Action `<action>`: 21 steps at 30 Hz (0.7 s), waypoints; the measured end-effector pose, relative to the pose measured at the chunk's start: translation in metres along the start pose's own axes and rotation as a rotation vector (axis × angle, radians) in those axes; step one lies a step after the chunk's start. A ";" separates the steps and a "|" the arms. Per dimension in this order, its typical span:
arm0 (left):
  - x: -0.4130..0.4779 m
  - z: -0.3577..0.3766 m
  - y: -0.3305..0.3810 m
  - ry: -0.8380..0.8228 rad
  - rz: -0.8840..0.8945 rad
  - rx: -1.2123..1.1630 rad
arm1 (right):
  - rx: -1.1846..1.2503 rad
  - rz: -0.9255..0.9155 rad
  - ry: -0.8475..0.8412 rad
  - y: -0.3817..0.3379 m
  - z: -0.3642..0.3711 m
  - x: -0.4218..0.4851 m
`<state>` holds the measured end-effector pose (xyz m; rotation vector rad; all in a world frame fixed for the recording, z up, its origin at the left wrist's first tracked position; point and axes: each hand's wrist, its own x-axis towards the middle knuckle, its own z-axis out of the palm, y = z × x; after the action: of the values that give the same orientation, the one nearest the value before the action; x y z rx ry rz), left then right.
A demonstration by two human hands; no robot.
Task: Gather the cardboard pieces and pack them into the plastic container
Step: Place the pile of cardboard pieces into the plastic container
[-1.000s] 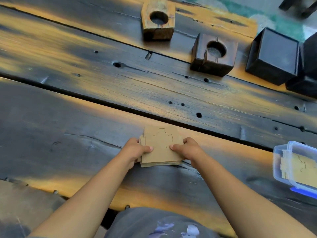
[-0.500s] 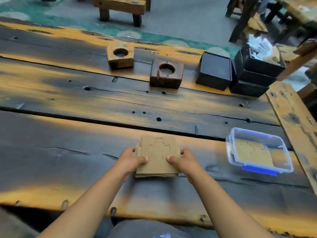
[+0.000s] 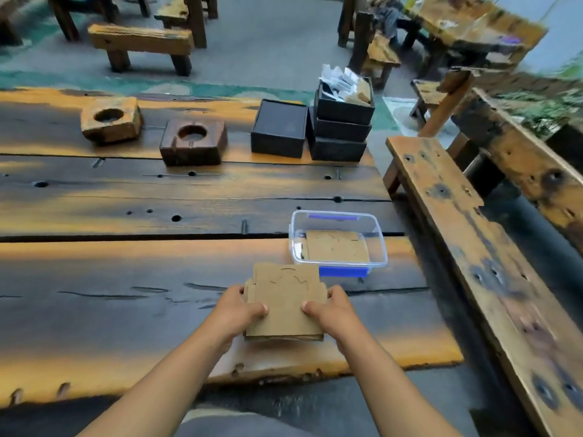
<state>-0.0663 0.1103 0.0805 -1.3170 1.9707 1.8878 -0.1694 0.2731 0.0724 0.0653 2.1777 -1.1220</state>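
Cardboard stack [image 3: 285,305] sits between your hands over the near plank of the table [image 3: 126,310], just short of the container [image 3: 337,241]. Your left hand [image 3: 235,312] clamps its left edge, thumb on top, fingers hidden underneath. Your right hand [image 3: 329,310] clamps the right edge the same way. You cannot tell whether the stack touches the wood. The container stands open near the table's right edge, with more cardboard [image 3: 337,250] lying flat inside. Two wooden blocks [image 3: 110,119] and black boxes [image 3: 279,132] line the far plank, well apart from your hands.
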 end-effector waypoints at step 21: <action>0.069 0.073 0.068 -0.105 0.107 0.205 | -0.159 0.089 0.170 -0.019 -0.068 0.067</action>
<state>-0.1860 0.1287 0.0736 -1.0571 2.1515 1.7027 -0.2649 0.2948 0.0738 0.1914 2.3823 -0.9195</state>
